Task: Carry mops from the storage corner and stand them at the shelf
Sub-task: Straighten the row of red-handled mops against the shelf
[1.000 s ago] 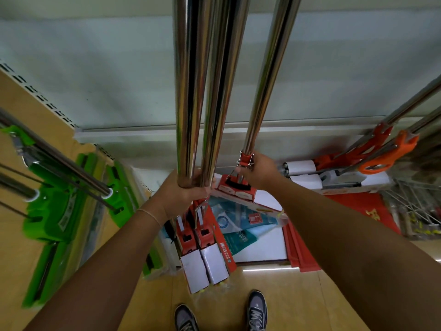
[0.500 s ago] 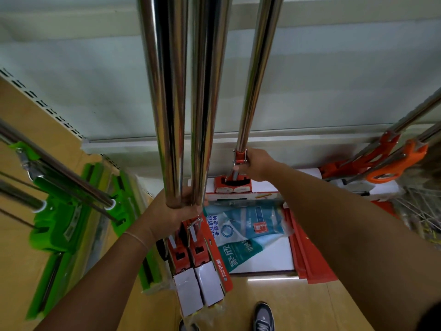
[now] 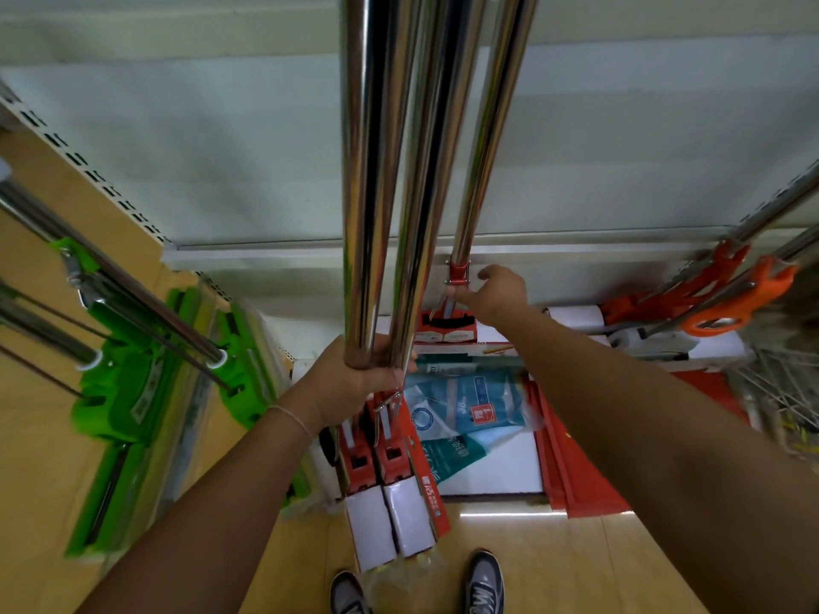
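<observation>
My left hand (image 3: 354,374) grips two steel mop handles (image 3: 381,179) together, held upright. Their red heads with white sponge blocks (image 3: 390,516) hang just above the floor in front of my feet. A third mop (image 3: 485,139) stands against the shelf's pale back panel (image 3: 620,139), with its red head (image 3: 445,325) down on the shelf base. My right hand (image 3: 496,294) is beside that mop's red clamp (image 3: 458,273). Only the thumb touches the rod below the clamp, and the fingers are lifted off the pole.
Green flat mops (image 3: 128,392) lean at the left. Orange-handled mops (image 3: 731,303) lean at the right, over white boxes. Blue and teal packets (image 3: 465,409) and red sheets (image 3: 571,471) lie on the shelf base. My shoes (image 3: 485,582) stand on the wooden floor.
My right hand pushed the third mop back to the shelf panel and loosened its grip to a thumb touch. The left hand still holds its two mops, shifted slightly.
</observation>
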{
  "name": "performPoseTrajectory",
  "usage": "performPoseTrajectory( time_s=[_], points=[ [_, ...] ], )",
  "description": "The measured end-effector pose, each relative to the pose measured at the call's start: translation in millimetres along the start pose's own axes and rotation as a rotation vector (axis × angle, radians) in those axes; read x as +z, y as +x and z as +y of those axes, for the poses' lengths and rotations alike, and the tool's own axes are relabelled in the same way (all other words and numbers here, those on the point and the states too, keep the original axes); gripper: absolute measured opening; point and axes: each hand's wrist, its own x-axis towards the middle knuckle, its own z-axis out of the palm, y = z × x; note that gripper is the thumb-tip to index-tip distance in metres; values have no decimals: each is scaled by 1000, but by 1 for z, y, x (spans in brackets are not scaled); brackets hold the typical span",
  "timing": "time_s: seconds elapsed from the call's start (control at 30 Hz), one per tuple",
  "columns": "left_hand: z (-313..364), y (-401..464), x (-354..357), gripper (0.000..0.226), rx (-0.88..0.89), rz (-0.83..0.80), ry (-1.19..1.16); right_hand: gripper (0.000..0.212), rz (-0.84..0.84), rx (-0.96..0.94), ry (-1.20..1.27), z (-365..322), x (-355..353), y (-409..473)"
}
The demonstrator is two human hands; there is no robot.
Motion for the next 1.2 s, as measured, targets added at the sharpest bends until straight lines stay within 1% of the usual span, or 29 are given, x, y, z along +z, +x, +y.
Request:
performPoseTrajectory(
  time_s=[0.07, 0.13, 0.2, 0.27, 0.3, 0.37, 0.4, 0.43, 0.5, 0.57, 0.67, 0.8, 0.87, 0.97, 1.07, 1.2],
  points=[
    [2, 3, 8, 28, -3, 12, 3, 75, -13, 17, 133, 1, 5, -16],
    [4, 5, 16, 27, -6, 29, -2, 72, 1, 9, 210, 3, 10, -34],
    [8, 7, 22, 25, -8, 39, 10, 62, -3, -8, 272, 10, 17, -54],
    [10, 10, 27, 25, 9, 52, 45, 53, -92, -17, 241, 17, 24, -83],
    [11, 11, 29, 22, 21, 61, 62, 53, -169, -42, 192, 20, 28, -100],
    [12, 12, 32, 21, 37, 79, 69, 55, -328, -162, 178, 23, 39, -128],
    [12, 12, 34, 23, 42, 79, 64, 53, -378, -228, 210, 24, 45, -138],
    [12, 12, 36, 26, 44, 77, 57, 48, -388, -269, 240, 24, 51, -143],
    [13, 12, 40, 30, 47, 75, 37, 36, -300, -266, 244, 23, 61, -143],
    [13, 11, 44, 27, 38, 74, 8, 28, -203, -231, 194, 22, 68, -139],
    [13, 10, 46, 29, 16, 94, 10, 23, -179, -196, 169, 23, 75, -134],
    [9, 13, 49, 39, -9, 208, 20, 24, -158, -159, 110, 24, 73, -129],
    [8, 12, 51, 34, -17, 257, 32, 23, -151, -128, 100, 26, 70, -123],
    [8, 9, 49, 21, -11, 242, 71, 31, -140, -111, 72, 27, 61, -114],
    [10, 6, 50, 21, -9, 190, 121, 40, -155, -116, 34, 28, 50, -102],
    [12, 2, 52, 20, 1, 170, 164, 50, -174, -150, -6, 27, 41, -89]
  ],
)
